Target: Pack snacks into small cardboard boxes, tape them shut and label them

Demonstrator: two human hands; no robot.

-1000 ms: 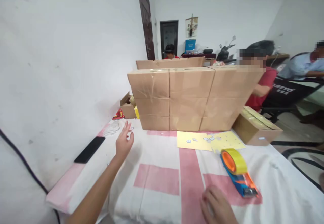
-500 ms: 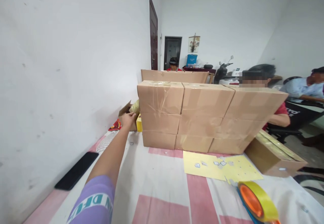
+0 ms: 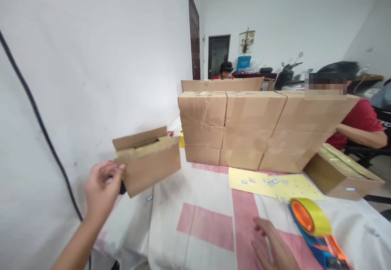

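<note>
My left hand grips the near left end of an open cardboard box, its fingers closed on the edge. The box is tilted and held above the left side of the table, with its flaps raised; what is inside is hard to make out. Over the front of the table, my right hand is slightly blurred, fingers apart, holding nothing. To the right of it lies a tape dispenser with a roll of yellow tape on an orange core.
Taped cardboard boxes form a stacked wall across the table. Before them lies a yellow sheet with small stickers. An open carton stands at right, near a person in red. A black cable hangs along the left wall.
My left hand has pulled the open cardboard box from beside the stack toward me and lifted it. My right hand has come into view at the bottom. The view has shifted slightly.
</note>
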